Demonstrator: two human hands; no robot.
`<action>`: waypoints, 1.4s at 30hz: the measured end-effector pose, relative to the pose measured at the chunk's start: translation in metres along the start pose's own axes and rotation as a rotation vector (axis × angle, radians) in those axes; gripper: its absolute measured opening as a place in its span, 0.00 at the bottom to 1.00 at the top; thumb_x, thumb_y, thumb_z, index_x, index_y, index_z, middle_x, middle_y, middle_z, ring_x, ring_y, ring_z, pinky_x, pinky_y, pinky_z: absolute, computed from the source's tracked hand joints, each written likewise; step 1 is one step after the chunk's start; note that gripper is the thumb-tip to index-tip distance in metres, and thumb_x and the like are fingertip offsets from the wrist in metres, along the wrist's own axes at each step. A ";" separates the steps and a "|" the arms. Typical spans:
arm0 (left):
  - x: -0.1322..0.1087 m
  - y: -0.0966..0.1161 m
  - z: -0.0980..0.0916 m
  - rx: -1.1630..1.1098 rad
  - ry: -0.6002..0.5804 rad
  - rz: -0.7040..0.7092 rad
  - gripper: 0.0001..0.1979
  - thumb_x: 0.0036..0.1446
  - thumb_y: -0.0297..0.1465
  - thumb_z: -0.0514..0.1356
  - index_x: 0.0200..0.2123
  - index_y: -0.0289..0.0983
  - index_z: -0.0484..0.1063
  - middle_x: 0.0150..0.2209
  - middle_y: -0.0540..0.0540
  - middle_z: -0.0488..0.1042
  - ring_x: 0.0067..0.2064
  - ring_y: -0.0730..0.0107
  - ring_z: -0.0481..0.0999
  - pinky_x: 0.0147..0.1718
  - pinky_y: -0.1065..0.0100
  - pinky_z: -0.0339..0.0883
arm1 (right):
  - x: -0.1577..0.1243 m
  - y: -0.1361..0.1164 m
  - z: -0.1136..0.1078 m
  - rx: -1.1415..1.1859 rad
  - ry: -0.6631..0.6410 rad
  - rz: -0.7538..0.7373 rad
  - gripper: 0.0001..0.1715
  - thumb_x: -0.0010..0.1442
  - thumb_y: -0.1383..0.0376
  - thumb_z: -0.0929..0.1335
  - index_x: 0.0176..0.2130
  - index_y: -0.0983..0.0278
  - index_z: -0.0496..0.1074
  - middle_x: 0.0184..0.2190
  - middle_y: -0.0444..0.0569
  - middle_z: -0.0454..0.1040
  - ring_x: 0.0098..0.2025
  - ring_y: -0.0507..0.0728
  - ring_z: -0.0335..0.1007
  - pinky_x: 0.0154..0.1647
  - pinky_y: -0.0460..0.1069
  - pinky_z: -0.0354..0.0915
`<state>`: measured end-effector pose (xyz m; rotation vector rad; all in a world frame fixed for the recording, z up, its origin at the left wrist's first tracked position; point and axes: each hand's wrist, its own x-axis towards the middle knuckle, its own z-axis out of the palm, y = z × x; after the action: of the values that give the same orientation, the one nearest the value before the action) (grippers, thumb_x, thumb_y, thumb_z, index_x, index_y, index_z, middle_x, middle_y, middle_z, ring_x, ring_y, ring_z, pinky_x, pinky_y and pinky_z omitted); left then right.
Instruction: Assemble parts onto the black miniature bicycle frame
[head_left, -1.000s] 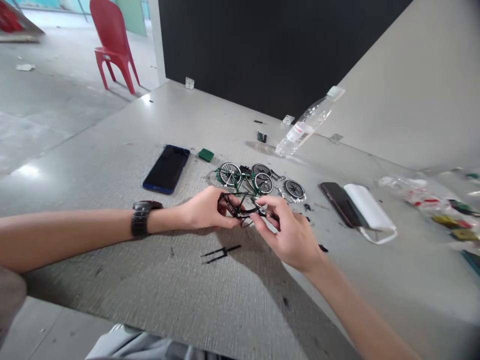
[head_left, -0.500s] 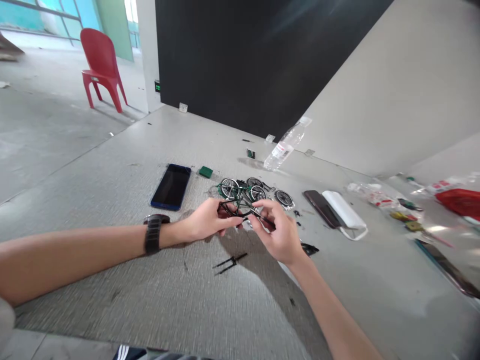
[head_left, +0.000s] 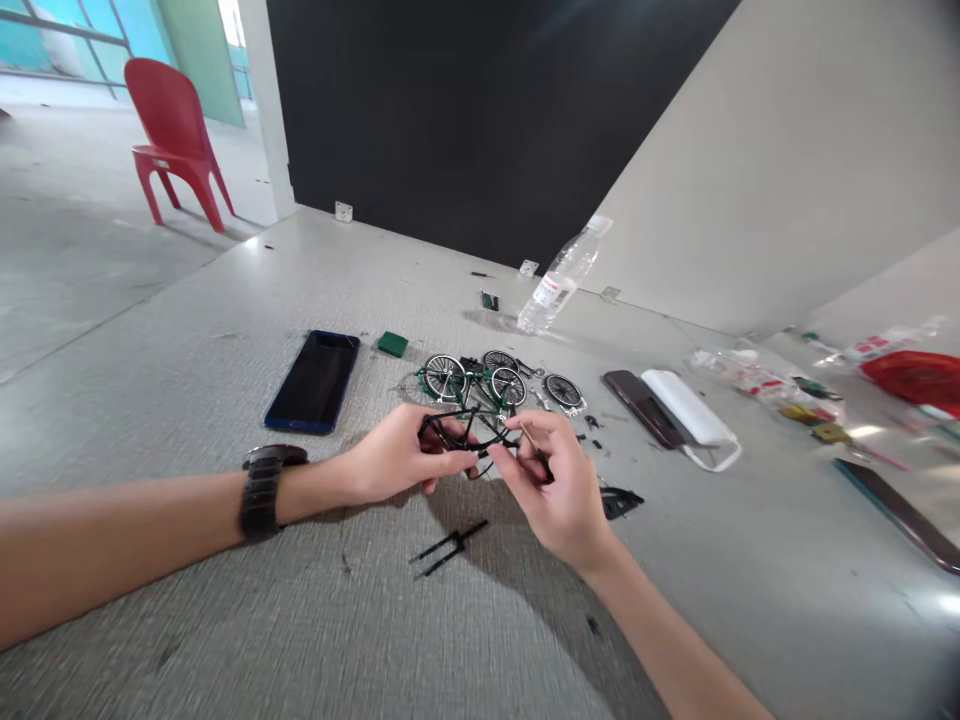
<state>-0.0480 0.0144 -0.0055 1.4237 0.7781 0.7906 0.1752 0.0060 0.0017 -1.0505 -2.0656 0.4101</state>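
Note:
My left hand (head_left: 397,455) pinches a small black model bicycle frame (head_left: 450,437) by its left end, above the table. At the frame's right side, my right hand (head_left: 562,490) is closed on a thin rod with a dark end (head_left: 528,434), much like a small screwdriver; its fingertips are close to the frame, and whether they touch it is hard to see. Below the hands a black bicycle fork (head_left: 455,545) lies flat. Just behind them stands or lies a green model bicycle (head_left: 474,380), with a loose spoked wheel (head_left: 562,391) to its right.
A dark phone (head_left: 315,382) and a green block (head_left: 393,344) lie left of the parts. A clear bottle (head_left: 559,285) stands behind. To the right are a brown case (head_left: 641,408), a white strapped object (head_left: 690,408), plastic packaging (head_left: 750,375) and another phone (head_left: 896,510). A black part (head_left: 621,502) lies by my right wrist.
The view has shifted slightly, so most table items appear farther left. Both hands stay on the work at the black frame; the thin rod in my right hand now points more upward.

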 end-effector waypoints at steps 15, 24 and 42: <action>0.000 0.003 -0.001 -0.001 -0.018 -0.001 0.26 0.67 0.50 0.55 0.35 0.31 0.77 0.34 0.39 0.82 0.21 0.80 0.70 0.18 0.75 0.56 | -0.001 -0.014 -0.006 -0.048 0.032 0.086 0.10 0.69 0.58 0.69 0.37 0.60 0.67 0.20 0.34 0.52 0.20 0.48 0.49 0.23 0.47 0.51; 0.001 0.006 -0.001 -0.029 -0.024 0.030 0.16 0.62 0.41 0.64 0.36 0.32 0.76 0.34 0.43 0.82 0.23 0.81 0.72 0.24 0.75 0.64 | -0.002 -0.010 -0.004 0.017 -0.002 0.136 0.13 0.69 0.55 0.69 0.38 0.60 0.65 0.20 0.34 0.54 0.21 0.49 0.50 0.23 0.48 0.51; 0.004 -0.002 -0.004 -0.380 0.125 -0.047 0.17 0.60 0.43 0.67 0.35 0.32 0.75 0.34 0.42 0.82 0.26 0.77 0.75 0.26 0.72 0.67 | 0.000 -0.004 -0.007 -0.107 -0.127 0.222 0.22 0.70 0.50 0.65 0.31 0.58 0.56 0.23 0.39 0.56 0.23 0.50 0.52 0.25 0.50 0.51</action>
<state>-0.0496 0.0201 -0.0075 1.0210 0.7087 0.9423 0.1782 0.0030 0.0091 -1.3561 -2.1079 0.4934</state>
